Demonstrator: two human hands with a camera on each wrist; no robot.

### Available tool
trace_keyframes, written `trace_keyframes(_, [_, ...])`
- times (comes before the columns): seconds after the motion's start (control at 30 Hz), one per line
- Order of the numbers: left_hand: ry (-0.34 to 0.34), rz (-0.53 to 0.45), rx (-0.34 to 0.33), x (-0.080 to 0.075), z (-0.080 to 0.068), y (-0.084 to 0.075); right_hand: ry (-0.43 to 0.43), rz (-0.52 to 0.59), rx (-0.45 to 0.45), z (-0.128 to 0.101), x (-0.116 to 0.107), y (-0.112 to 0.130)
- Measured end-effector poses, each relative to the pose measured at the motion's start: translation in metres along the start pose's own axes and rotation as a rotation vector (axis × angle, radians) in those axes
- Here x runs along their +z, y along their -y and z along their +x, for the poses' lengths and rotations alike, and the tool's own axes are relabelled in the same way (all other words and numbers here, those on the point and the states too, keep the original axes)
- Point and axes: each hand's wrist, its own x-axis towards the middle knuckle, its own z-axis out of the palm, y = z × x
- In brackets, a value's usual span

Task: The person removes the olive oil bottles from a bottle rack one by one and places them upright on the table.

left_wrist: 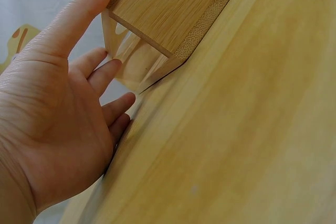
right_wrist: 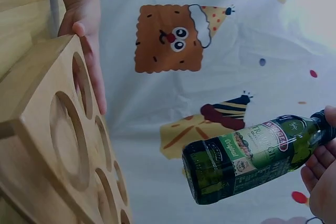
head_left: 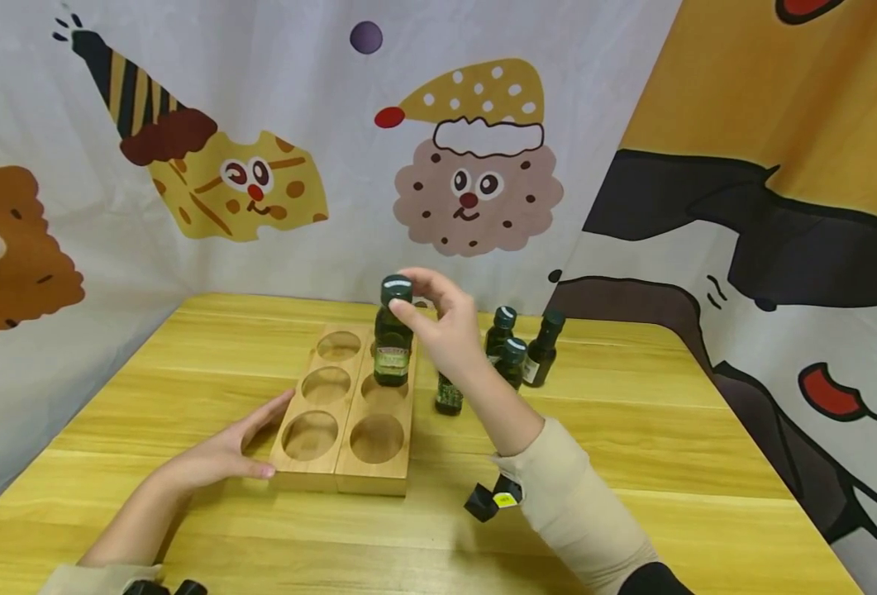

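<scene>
A small green glass olive oil bottle (head_left: 392, 351) hangs upright over the right column of a wooden rack (head_left: 304, 481) with round holes. My right hand (head_left: 449, 330) pinches it near the dark cap, fingers and thumb on either side. In the right wrist view the bottle (right_wrist: 252, 156) shows its green "Original" label, and its base is apart from the rack (right_wrist: 31, 87). At the rack's left side rests my left hand (head_left: 218, 454), its thumb at the near corner and its fingers stretched along the side. The left wrist view shows this hand (left_wrist: 68, 114) with loosely extended fingers.
Several more dark green bottles stand right of the rack, one (head_left: 449, 397) partly behind my right forearm, another slimmer bottle (head_left: 544, 355) farthest right. The wooden table (head_left: 631, 463) meets a cartoon-printed curtain (head_left: 259, 273) at the back.
</scene>
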Motion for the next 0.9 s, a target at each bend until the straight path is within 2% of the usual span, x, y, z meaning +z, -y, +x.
trace_keyframes(0.37, [-0.002,0.015,0.009,0.000,0.000,0.000,0.000,0.039,-0.050,-0.019,-0.039,0.006])
trace_keyframes(0.6, [0.001,0.010,0.003,0.000,0.000,-0.001,-0.021,0.013,-0.074,-0.030,-0.061,0.012])
trace_keyframes(0.9, [-0.001,0.011,0.005,0.000,0.000,-0.002,-0.066,0.067,-0.052,-0.043,-0.090,0.016])
